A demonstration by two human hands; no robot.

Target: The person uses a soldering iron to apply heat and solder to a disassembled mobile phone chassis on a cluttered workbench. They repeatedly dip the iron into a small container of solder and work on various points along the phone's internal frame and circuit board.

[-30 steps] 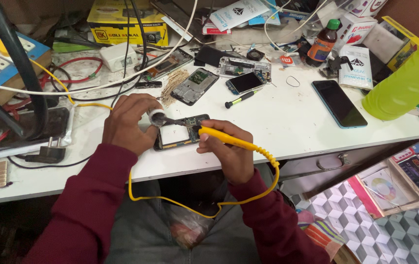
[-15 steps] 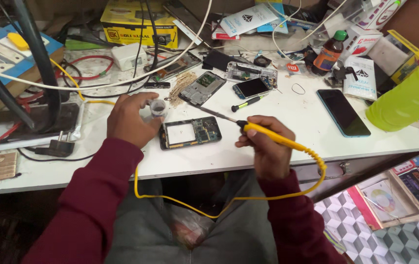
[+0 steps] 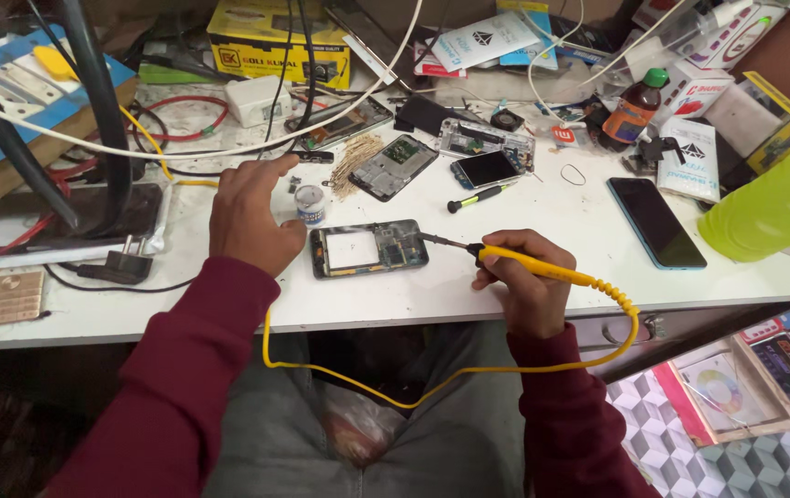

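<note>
White and crowded, the workbench (image 3: 524, 295) carries cables, boxes and phone parts. At its near edge lies an opened phone (image 3: 369, 248), back cover off and circuit board showing. At three o'clock from it, the right hand (image 3: 519, 281) pinches a yellow soldering iron (image 3: 542, 267) like a pen, its metal tip resting at the phone's right end. At nine o'clock the left hand (image 3: 249, 214) lies loosely spread, fingers beside a small round tin (image 3: 309, 205) that stands just above the phone's left corner. A black smartphone (image 3: 655, 221) lies well apart at three o'clock, a small screwdriver (image 3: 476, 196) at one o'clock.
</note>
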